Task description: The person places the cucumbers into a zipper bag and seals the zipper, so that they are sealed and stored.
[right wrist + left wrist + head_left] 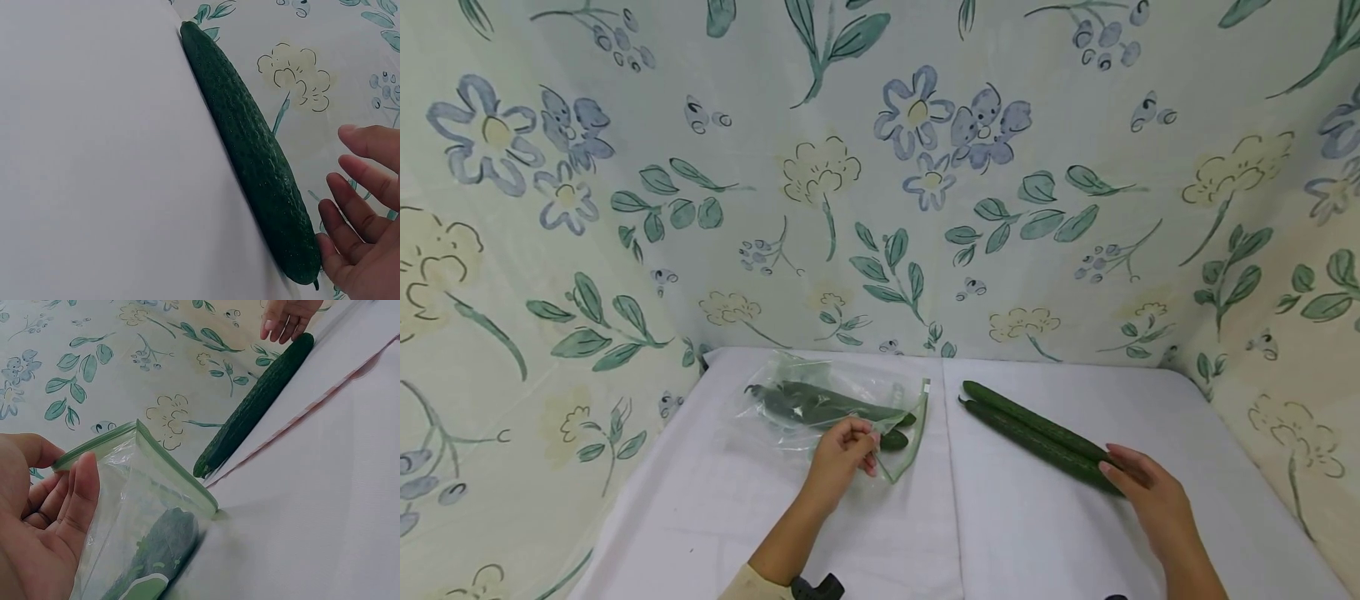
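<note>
My left hand [842, 454] pinches the green-edged rim of a clear zip bag [917, 433], holding its mouth partly raised. Inside the bag lie dark green cucumbers [838, 402], their near ends close to the mouth; the left wrist view shows one bagged cucumber [165, 547] through the plastic. To the right, two long cucumbers [1037, 425] lie side by side on the cloth. My right hand [1153, 492] is at their near end, thumb and fingers spread. In the right wrist view its loosely bent fingers [344, 215] are beside a cucumber [250, 156], not wrapped round it.
A white cloth [700, 533] covers the table, with a seam [955, 500] running between the bag and the loose cucumbers. Behind and at both sides hangs a floral curtain [880, 208].
</note>
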Demonstrator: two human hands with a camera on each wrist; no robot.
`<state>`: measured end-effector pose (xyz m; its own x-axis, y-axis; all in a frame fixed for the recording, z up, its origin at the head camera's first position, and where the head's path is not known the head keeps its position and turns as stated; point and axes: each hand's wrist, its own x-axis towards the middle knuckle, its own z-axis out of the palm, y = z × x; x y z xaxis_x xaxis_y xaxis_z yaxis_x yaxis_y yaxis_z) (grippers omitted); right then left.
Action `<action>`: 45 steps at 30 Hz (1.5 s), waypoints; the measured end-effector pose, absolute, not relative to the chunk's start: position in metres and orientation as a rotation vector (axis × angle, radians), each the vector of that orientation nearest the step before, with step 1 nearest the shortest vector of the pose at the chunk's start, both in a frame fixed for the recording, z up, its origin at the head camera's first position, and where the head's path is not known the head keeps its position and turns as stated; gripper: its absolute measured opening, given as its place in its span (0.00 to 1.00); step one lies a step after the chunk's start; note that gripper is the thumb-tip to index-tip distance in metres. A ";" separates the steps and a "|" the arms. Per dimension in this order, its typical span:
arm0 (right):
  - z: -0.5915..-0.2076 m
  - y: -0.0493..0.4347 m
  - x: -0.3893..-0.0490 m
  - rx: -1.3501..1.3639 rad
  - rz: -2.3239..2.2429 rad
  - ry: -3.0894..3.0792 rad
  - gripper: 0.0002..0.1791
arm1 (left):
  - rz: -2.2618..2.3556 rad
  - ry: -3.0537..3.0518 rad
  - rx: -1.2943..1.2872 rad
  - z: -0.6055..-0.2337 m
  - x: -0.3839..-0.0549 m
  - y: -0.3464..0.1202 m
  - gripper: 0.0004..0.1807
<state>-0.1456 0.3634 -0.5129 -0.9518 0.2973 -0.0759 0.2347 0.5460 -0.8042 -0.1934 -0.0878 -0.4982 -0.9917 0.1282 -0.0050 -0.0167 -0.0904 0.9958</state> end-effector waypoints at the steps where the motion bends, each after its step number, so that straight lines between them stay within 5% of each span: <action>1: -0.514 0.365 -0.146 -0.464 1.389 -2.699 0.40 | 2.246 2.051 0.126 -0.498 -0.194 -0.088 0.12; 23: -0.530 0.389 -0.152 -0.644 1.438 -2.885 0.52 | 2.248 2.049 0.132 -0.499 -0.194 -0.088 0.12; 45: -0.537 0.388 -0.148 -0.378 1.230 -3.067 0.50 | 2.251 2.046 0.139 -0.502 -0.194 -0.088 0.10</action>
<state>-0.1479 0.3885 -0.5367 -0.9574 0.1402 -0.2525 0.2758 0.7033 -0.6552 -0.1942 -0.0877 -0.5018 -0.9912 0.1321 0.0029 -0.0097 -0.0945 0.9955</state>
